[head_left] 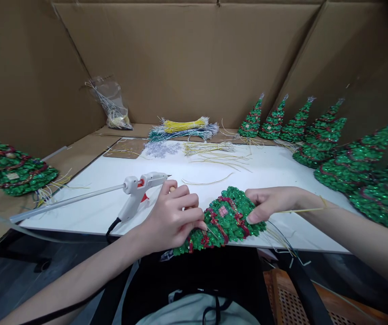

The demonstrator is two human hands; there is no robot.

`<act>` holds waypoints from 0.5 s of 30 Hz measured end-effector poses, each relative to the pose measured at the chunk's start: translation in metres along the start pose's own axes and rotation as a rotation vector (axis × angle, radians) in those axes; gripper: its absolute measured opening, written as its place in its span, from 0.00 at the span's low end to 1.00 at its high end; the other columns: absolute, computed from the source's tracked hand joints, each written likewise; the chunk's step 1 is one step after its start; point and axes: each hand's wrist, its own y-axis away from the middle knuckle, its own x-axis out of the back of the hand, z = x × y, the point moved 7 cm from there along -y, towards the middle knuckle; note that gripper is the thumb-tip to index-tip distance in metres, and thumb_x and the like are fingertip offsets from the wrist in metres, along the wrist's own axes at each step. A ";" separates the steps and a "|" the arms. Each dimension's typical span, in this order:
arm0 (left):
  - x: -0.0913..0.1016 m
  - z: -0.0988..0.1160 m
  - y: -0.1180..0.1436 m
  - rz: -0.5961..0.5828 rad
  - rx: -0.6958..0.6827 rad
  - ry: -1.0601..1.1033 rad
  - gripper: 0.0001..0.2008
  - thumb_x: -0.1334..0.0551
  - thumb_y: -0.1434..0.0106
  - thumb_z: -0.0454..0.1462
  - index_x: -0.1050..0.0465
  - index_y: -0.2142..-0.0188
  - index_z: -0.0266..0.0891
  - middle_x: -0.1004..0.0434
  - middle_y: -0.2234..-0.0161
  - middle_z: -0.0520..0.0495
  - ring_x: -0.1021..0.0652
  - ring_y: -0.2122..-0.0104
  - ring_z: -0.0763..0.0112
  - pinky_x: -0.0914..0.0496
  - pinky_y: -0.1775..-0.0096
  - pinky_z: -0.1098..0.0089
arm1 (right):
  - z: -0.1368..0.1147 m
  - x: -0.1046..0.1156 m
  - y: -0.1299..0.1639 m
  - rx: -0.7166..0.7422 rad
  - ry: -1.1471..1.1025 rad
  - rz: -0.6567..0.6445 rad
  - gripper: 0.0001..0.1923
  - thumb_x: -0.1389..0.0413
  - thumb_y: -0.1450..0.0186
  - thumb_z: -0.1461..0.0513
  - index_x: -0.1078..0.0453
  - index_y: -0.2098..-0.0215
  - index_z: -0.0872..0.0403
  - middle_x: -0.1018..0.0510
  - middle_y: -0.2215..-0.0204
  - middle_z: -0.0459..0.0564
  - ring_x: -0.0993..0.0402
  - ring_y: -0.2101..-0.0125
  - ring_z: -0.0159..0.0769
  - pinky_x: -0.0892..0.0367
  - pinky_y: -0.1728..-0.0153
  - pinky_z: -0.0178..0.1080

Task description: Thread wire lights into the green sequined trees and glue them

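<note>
The left hand [171,216] is curled, with its fingertips pressed together on the left edge of a green glitter tree [226,221]; a thin tool with what seems a wooden handle sticks out between thumb and forefinger, but most of it is hidden. The right hand [270,203] grips the right edge of the same tree, thumb above and fingers folded under it. So the tree lies between the two hands, low in the centre of the frame, on the near edge of the white board [264,171] and partly hanging over it. Its surface is rough and sparkling, made of small green pieces with red garland lines and a small pink square near the middle. Thin yellow and green wires come out from its right end, under the right wrist.

Just left of the left hand lies a white glue gun [139,189] with a red trigger, a long pale glue stick [68,202] going out of its back toward the left edge. In the upper centre are bundles of wires [183,128], yellow, green and silver, and some loose ones on the board. A row of finished trees [319,137] of the same conical shape leans against the cardboard wall [187,58] at the right. One more tree [14,167] lies at the left edge, and a clear plastic bag [110,101] stands in the upper left.
</note>
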 end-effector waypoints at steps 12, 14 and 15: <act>0.012 -0.004 0.008 -0.073 0.005 0.018 0.07 0.39 0.33 0.37 0.25 0.68 0.41 0.27 0.72 0.53 0.33 0.70 0.71 0.46 0.58 0.62 | -0.018 0.001 0.003 -0.022 -0.069 0.029 0.18 0.35 0.44 0.52 0.26 0.71 0.60 0.31 0.79 0.43 0.40 0.77 0.26 0.44 0.77 0.30; 0.011 -0.001 0.008 -0.072 -0.019 0.000 0.07 0.39 0.34 0.37 0.25 0.69 0.41 0.27 0.73 0.53 0.33 0.70 0.71 0.46 0.57 0.61 | -0.017 0.002 0.005 -0.043 -0.043 0.035 0.18 0.36 0.43 0.52 0.26 0.71 0.61 0.31 0.78 0.44 0.39 0.76 0.27 0.43 0.75 0.31; 0.010 0.001 0.007 -0.076 -0.033 -0.006 0.07 0.39 0.34 0.37 0.26 0.69 0.41 0.27 0.73 0.53 0.33 0.70 0.71 0.46 0.57 0.61 | -0.017 0.003 0.006 -0.048 -0.031 0.039 0.18 0.36 0.42 0.51 0.27 0.71 0.60 0.31 0.77 0.44 0.39 0.75 0.27 0.42 0.74 0.31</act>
